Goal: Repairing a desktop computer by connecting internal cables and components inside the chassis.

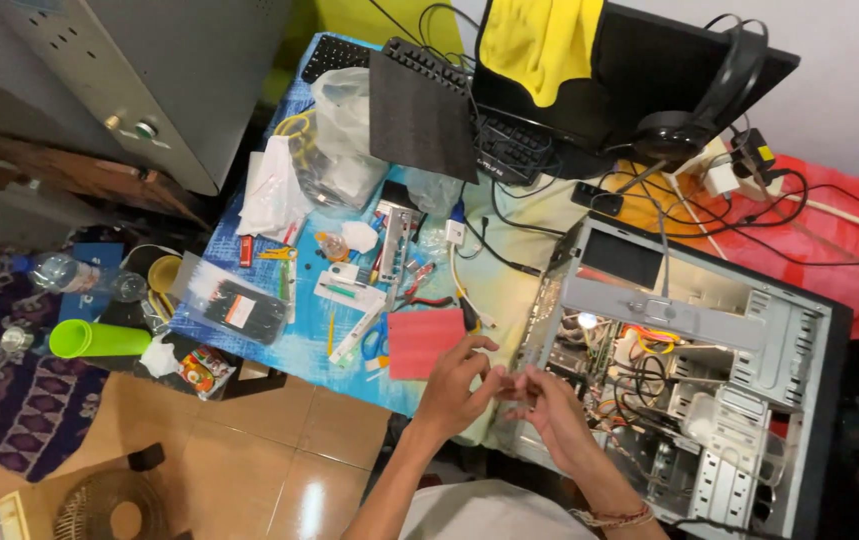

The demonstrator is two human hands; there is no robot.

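Two hands pinch one small part beside an opened computer case.

Both the left hand (pixel 454 385) and the right hand (pixel 547 405) meet fingertip to fingertip over the near edge of the blue surface (pixel 249 345), their fingers clenched on a tiny part (pixel 505 381) too small to identify, held up close probably so it can be worked under the eyes. At three o'clock from the hands lies the computer case (pixel 684 385) on its side, panel off, so its cables and drive bays face up within reach. At eleven o'clock a red pad (pixel 421 342), scissors (pixel 374 340) and pliers (pixel 427 296) lie scattered close by; a bag of black cable ties (pixel 239 312) sits at nine o'clock.
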